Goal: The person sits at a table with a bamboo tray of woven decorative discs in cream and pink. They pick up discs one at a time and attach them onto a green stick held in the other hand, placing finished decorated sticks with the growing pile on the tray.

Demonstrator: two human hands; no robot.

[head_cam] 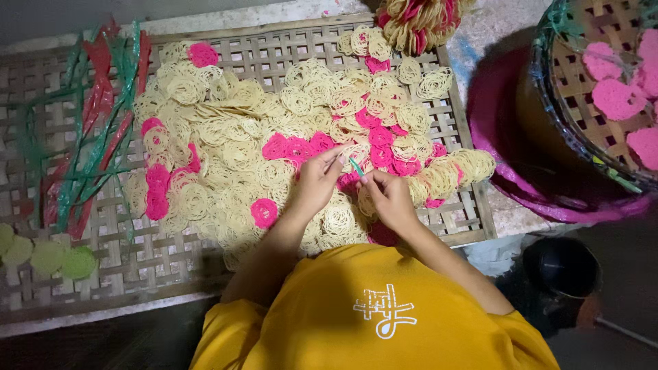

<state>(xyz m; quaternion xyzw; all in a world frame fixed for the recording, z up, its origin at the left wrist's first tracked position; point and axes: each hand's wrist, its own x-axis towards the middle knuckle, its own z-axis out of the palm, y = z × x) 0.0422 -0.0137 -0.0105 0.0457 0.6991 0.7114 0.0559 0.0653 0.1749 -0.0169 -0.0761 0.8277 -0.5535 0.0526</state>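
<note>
Both hands meet over the noodle discs near the tray's near edge. Left hand and right hand each pinch an end of a thin green strip, fingers closed on it. Red and green strips lie toward the tray's left edge; a basket stands beyond its right.

Noodle rounds heaped on woven tray, both hands at the middle.
Woven tray lies on the table; noodle rounds on its middle and right, plastic strips at its left, round basket to its right, bundled stack behind it.
</note>
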